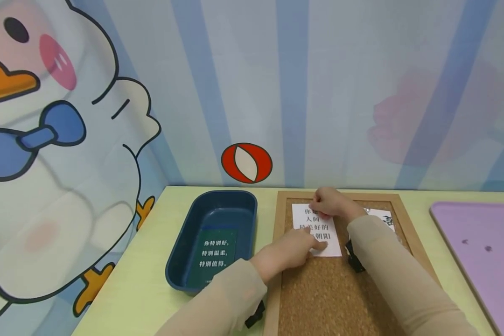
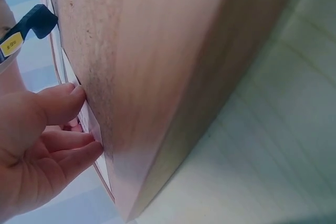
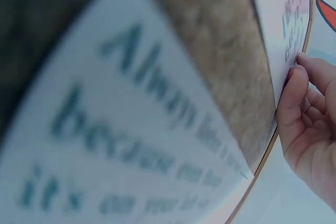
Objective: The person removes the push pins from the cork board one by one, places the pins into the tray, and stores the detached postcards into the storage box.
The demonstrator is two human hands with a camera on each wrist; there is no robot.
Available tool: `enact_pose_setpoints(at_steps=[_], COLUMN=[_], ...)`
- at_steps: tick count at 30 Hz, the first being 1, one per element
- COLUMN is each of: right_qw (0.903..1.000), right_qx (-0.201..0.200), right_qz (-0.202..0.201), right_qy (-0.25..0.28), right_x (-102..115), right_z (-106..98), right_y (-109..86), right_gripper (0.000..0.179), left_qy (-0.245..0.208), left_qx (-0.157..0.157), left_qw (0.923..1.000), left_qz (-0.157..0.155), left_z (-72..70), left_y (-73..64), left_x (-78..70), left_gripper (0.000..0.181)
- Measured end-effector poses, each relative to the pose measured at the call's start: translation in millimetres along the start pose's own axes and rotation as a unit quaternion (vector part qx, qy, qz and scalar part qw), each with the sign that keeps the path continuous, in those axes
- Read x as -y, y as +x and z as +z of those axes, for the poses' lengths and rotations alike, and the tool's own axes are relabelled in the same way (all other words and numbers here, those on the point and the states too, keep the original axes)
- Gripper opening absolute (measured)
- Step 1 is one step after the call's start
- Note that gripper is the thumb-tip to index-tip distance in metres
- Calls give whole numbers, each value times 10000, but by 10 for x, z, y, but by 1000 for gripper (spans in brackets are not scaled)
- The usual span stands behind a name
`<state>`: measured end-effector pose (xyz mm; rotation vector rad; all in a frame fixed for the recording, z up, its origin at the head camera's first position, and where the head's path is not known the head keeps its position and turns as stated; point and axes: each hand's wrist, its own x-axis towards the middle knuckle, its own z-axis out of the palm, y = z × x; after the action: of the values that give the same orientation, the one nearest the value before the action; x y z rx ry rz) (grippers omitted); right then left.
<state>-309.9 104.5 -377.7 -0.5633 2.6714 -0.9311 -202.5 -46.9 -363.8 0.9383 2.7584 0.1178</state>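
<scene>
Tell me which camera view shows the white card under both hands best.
The head view: it faces the white card on the corkboard, showing most of its print, though the left hand and right hand cover parts. The left wrist view shows only a thin strip; the right wrist view shows it steeply slanted.

One view from above, two from close in at the wrists
The head camera looks forward and down over the worktop [image 1: 122, 280], taking in the corkboard [image 1: 319, 298] and the backdrop [image 1: 252, 93]. The left wrist camera looks along the board's edge at close range, left fingers [image 2: 79, 158] at its left side; the right one faces across the cork, a printed card [image 3: 131, 129] blurred close by, right fingers [image 3: 294, 85] opposite. All three share board and white sheet [image 1: 321, 225].
</scene>
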Motion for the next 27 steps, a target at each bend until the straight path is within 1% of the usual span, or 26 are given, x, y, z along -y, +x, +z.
enact_pose_setpoints(at_steps=[6, 8, 11, 13, 15, 17, 19, 20, 22, 26, 27], right_qw=[9982, 9967, 9927, 9912, 9940, 9974, 9984, 9984, 9987, 9996, 9995], right_qx=[108, 103, 31, -22, -8, 32, 19, -13, -118, -262, -264], right_qz=[-382, -580, -982, -1138, -1015, -722, -393, -257, -128, 18, -11], right_qy=[-439, -562, -705, -671, -406, 22, 403, 497, 487, -40, -173], right_x=[17, 21, 16, 5, -11, -37, -58, -62, -55, 12, 30], right_z=[-1, -2, -3, -2, -5, -7, -6, -3, 6, 23, 23], right_y=[-22, -25, -27, -28, -40, -54, -66, -70, -65, -42, -38], right_gripper=[14, 12, 10, 9, 7, 4, 7, 9, 13, 17, 17], left_qy=[30, 64, 84, 138, 214, 294, 335, 348, 321, 321, 335], left_qx=[-62, -77, -89, -101, -114, -107, -87, -78, -67, -66, -70], left_qw=[10000, 9999, 9998, 9996, 9994, 9992, 9990, 9990, 9991, 9987, 9985], left_qz=[22, 91, 173, 219, 247, 264, 273, 276, 273, 386, 431], left_z=[5, -1, -14, -23, -21, -14, -1, 4, 5, -14, -17], left_y=[-4, -4, 0, 0, 3, 6, 11, 13, 13, 11, 14], left_x=[-2, 2, 10, 16, 22, 24, 25, 27, 30, 49, 57], left_gripper=[50, 49, 49, 49, 49, 49, 48, 48, 47, 44, 43])
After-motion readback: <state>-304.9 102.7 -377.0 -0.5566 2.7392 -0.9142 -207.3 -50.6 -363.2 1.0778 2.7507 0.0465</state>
